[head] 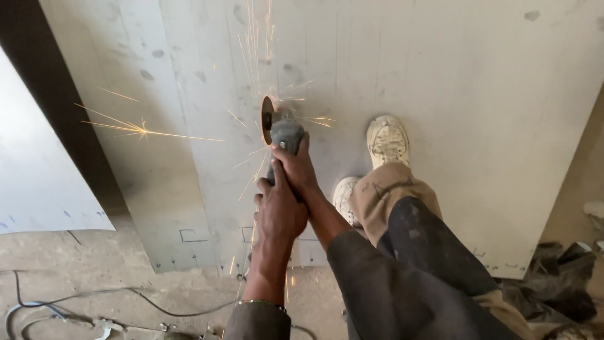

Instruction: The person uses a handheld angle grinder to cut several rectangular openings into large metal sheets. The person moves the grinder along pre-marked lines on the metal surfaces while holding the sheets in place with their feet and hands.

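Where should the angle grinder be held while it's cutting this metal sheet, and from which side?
Grip the angle grinder by its grey body behind the disc, coming from the near end, as the left hand and right hand do now. The disc stands on edge at the far end in the metal sheet, throwing sparks forward and sideways, so the rear is probably safest.

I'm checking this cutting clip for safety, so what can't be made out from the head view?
- Grinder body: covered by both hands, left hand behind, right hand in front.
- Disc contact with the sheet: seen edge-on, hidden in sparks.
- Rear shoe: mostly behind the knee.
- Cable: runs off the bottom edge.
- Marks on the sheet's near edge: too small.
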